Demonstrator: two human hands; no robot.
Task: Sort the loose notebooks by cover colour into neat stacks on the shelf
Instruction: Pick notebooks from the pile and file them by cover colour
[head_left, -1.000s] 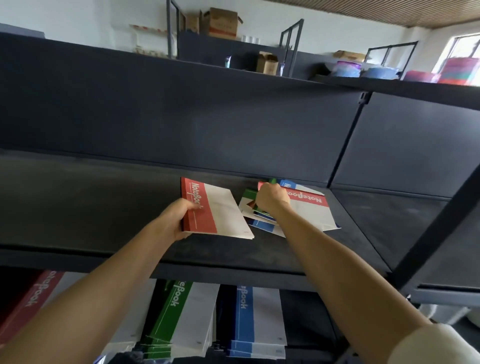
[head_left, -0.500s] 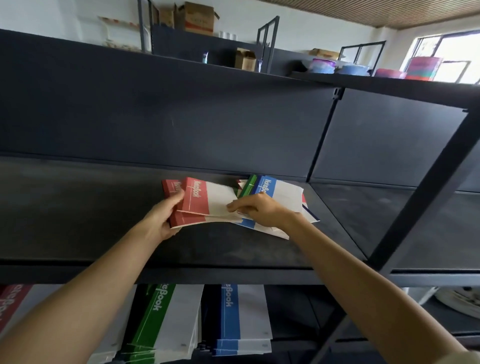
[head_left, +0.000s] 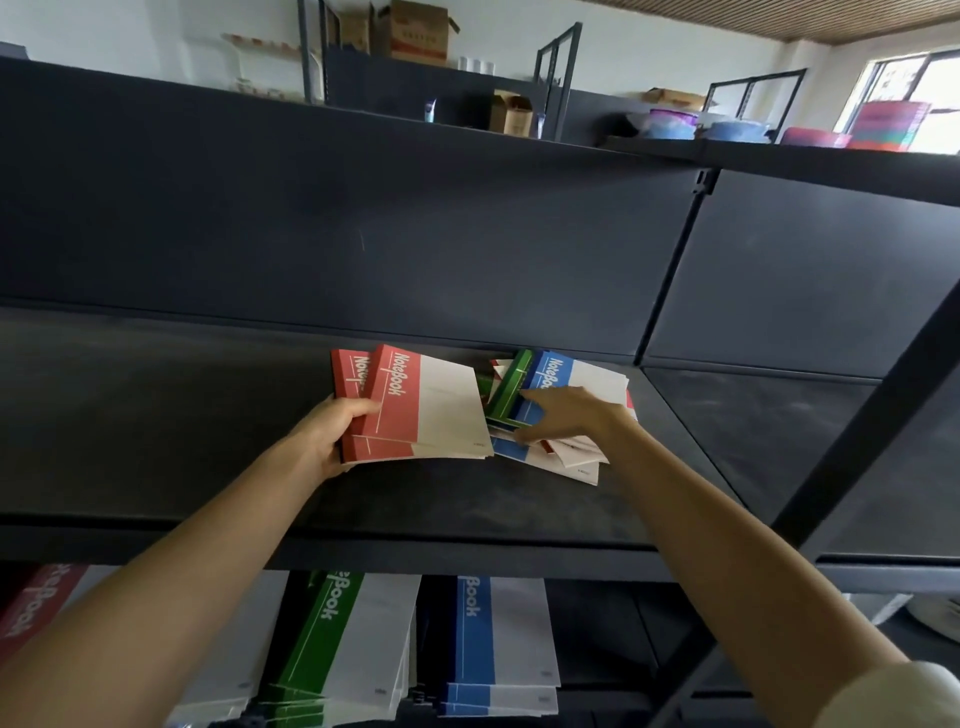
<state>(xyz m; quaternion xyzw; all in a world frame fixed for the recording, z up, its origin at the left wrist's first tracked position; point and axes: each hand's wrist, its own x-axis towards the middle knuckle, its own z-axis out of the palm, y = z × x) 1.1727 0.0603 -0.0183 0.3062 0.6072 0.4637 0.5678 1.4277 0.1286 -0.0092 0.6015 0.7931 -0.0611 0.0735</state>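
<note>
Running lengthwise front-to-back, red notebooks (head_left: 415, 410) sit gripped in the left hand (head_left: 332, 431); right hand (head_left: 571, 418) lies spread on mixed pile (head_left: 597, 379).

Across the left of the frame the shelf board (head_left: 156, 426) lies open, its centre is taken by the red notebooks (head_left: 426, 410) and the mixed pile (head_left: 582, 374), the back panel (head_left: 363, 234) closes it behind, and a post (head_left: 872, 436) crosses the right.
</note>
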